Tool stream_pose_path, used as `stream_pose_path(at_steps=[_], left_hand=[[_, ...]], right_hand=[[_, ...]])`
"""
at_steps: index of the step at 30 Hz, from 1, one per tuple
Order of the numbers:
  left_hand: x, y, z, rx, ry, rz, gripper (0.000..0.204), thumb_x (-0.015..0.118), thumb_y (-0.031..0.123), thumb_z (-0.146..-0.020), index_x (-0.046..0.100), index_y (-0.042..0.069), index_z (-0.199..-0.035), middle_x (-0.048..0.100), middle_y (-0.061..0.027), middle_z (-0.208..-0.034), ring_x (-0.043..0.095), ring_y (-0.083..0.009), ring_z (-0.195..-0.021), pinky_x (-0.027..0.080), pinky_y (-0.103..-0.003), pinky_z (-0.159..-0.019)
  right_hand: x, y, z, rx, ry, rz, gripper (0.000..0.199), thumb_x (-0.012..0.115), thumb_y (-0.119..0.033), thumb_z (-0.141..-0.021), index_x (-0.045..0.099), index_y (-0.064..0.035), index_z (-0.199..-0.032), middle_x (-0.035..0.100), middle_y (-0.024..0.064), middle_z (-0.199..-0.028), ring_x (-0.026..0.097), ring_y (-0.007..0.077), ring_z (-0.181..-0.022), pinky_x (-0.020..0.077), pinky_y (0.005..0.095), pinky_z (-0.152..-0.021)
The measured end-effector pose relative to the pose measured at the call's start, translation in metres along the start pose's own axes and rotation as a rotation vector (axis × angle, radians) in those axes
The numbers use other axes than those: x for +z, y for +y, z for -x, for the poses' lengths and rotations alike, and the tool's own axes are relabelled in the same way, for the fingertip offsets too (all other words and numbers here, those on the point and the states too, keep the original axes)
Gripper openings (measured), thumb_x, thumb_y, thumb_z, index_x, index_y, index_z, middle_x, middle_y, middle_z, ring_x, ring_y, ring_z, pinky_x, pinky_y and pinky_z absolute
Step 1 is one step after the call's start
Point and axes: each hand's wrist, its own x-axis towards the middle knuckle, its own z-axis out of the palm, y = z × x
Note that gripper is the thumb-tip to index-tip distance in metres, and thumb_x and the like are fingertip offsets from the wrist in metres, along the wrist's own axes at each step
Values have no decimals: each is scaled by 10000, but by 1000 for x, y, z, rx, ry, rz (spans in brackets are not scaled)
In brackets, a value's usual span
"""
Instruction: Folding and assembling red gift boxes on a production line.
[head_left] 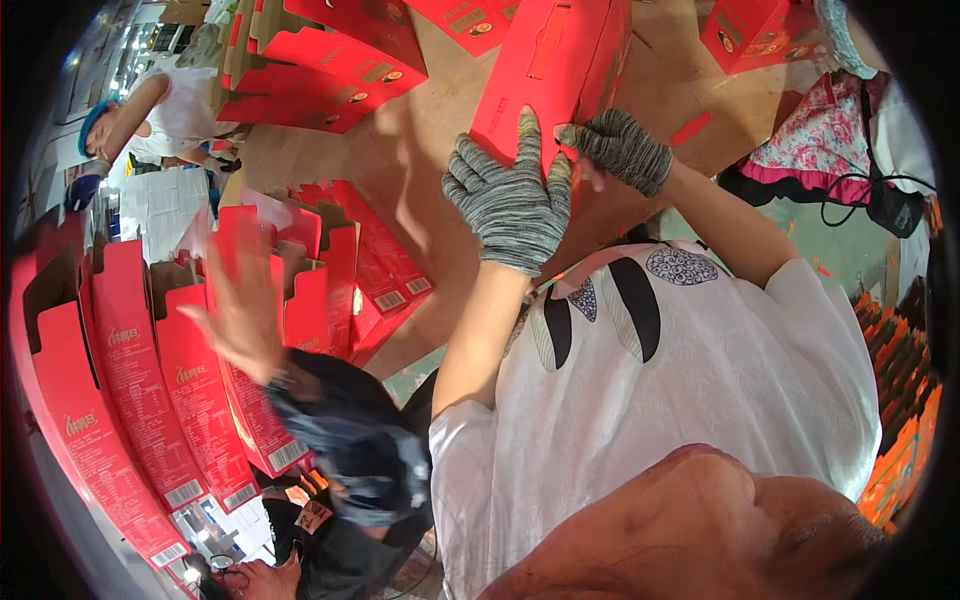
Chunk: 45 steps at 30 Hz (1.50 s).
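A long red cardboard box (510, 85) lies on the brown tabletop in front of me, its near end toward my body. My left hand (513, 210), in a grey striped knit glove, rests on the near end of its top with fingers spread. At the near right corner, my right hand (622, 150), in a matching glove, has its fingers bent and pressed together on the box edge. Its fingertips are partly hidden, and the near end face is mostly covered by my hands.
Upright red boxes with raised tops (140, 360) crowd the left side. Beside them is a co-worker's blurred bare hand (240, 300). More red boxes (330, 60) stand at the far left and far right. Floral cloth (815, 135) hangs at right; another person (170, 115) works far left.
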Motion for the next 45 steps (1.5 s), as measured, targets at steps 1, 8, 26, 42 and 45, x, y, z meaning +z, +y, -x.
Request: stream_pose_path(at_steps=[1,8,26,42,45], left_hand=[[0,-1,1,-9,-6,-3,630,445,494,-856,340,195,-1400,272,-436,-1273,295,-545,-1164,214,-646,-928],[14,1,-6,-8,23,-60,596,450,497,-865,334,267,-1403,314,-437,-1243,345,-543,-1131,264,-609,-932],[-5,22,0,-136,150,-14,595,548,550,-790,450,319,-1329,324,-407,-1268,336,-520,-1172,242,-588,-975],[38,-15,33,-623,34,1685,567,404,478,-934,475,19,-1258,514,-99,-1222,508,-179,-1098,470,-336,-862],[49,2,21,-474,-12,1687,539,445,410,-946,424,16,-1312,503,-89,-1264,487,-167,-1152,471,-356,-876]], right_hand=[[5,-6,1,118,51,-25,541,577,-463,-857,571,-39,-522,563,72,-495,540,138,-454,486,298,-551],[3,18,-12,289,3,-522,393,590,-361,-861,549,-49,-626,534,60,-520,479,135,-402,419,287,-399],[-27,37,-6,-554,45,-69,251,567,-193,-895,544,-12,-1068,612,39,-864,609,135,-743,497,236,-620],[41,6,9,-1001,313,1309,674,631,-342,-635,528,-1,-1207,484,185,-1294,445,325,-1220,263,505,-1047],[0,19,-1,-1025,364,1190,516,561,-306,-697,595,-48,-1142,537,166,-1244,456,315,-1214,247,510,-1048]])
